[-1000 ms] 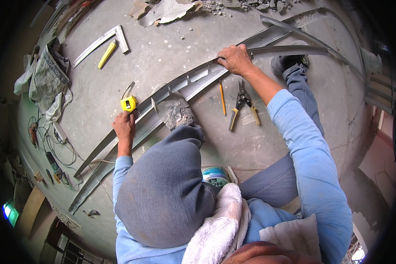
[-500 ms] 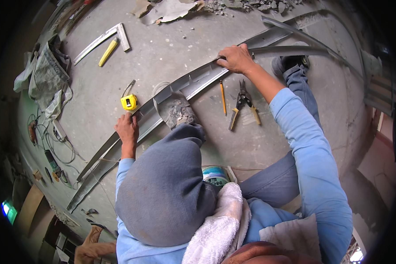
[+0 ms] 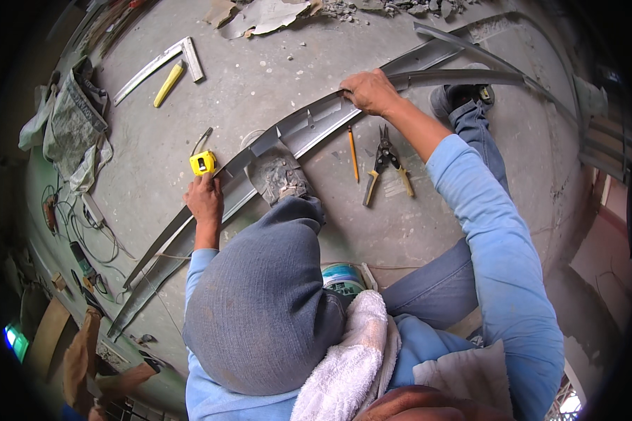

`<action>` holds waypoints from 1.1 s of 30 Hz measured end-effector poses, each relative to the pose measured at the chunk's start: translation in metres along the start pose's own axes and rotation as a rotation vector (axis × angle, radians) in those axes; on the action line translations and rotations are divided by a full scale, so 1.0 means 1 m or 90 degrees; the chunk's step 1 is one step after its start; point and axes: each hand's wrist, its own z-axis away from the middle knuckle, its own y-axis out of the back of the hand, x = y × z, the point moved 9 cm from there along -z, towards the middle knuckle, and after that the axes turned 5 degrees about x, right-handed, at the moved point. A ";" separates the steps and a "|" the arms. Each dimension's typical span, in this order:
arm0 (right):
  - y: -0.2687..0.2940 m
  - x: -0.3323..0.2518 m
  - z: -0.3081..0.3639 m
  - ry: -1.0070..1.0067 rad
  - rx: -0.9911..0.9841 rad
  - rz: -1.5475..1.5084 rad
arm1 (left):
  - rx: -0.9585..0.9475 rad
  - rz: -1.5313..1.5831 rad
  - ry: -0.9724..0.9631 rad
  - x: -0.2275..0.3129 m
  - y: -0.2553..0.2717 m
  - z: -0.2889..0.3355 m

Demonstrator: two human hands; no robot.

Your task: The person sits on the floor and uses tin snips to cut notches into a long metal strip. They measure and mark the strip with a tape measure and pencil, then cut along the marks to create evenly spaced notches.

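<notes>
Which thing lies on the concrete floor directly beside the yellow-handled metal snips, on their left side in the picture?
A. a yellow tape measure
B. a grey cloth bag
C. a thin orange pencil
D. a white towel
C: the thin orange pencil lies on the concrete floor just left of the yellow-handled metal snips, while the yellow tape measure sits much farther left, by the left hand.

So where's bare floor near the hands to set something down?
Bare concrete lies between the yellow tape measure by the left hand and the yellow-handled tool, and right of the snips toward the far shoe. It is crowded between pencil, snips and metal channel under the right hand.
</notes>
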 end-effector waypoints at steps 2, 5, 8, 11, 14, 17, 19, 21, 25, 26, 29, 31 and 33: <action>0.005 0.000 0.003 0.011 0.046 0.000 | 0.026 0.002 -0.004 0.003 0.000 0.002; 0.009 -0.003 0.007 0.021 0.096 -0.005 | 0.042 -0.004 -0.006 0.006 -0.001 0.004; 0.010 -0.002 0.008 0.012 0.122 0.005 | 0.053 -0.017 -0.002 0.007 -0.002 0.006; 0.008 -0.001 0.007 0.011 0.134 -0.009 | 0.051 -0.022 0.006 0.008 -0.003 0.007; 0.005 0.002 0.007 0.008 0.131 -0.010 | 0.051 -0.023 0.008 0.007 -0.004 0.008; 0.001 0.004 0.004 0.021 0.090 -0.009 | 0.058 -0.021 0.001 0.007 -0.004 0.008; 0.002 0.010 0.001 0.018 0.064 -0.025 | 0.042 -0.003 0.003 0.007 -0.003 0.007; 0.001 0.018 0.002 0.012 0.024 -0.016 | -0.014 0.025 0.019 0.008 -0.003 0.004; 0.005 0.024 0.005 0.013 -0.002 0.006 | -0.043 0.059 -0.015 0.036 0.030 -0.022; 0.006 0.022 0.007 0.020 -0.003 -0.007 | 0.006 0.081 -0.066 0.056 0.047 -0.035; 0.010 0.017 0.009 0.015 0.006 -0.019 | 0.098 0.265 -0.199 0.145 0.076 -0.081; 0.012 0.013 0.011 0.011 0.002 0.008 | -0.016 0.336 -0.219 0.216 0.055 -0.107; 0.014 0.012 0.015 0.003 -0.001 0.027 | -0.061 0.288 -0.310 0.282 0.039 -0.115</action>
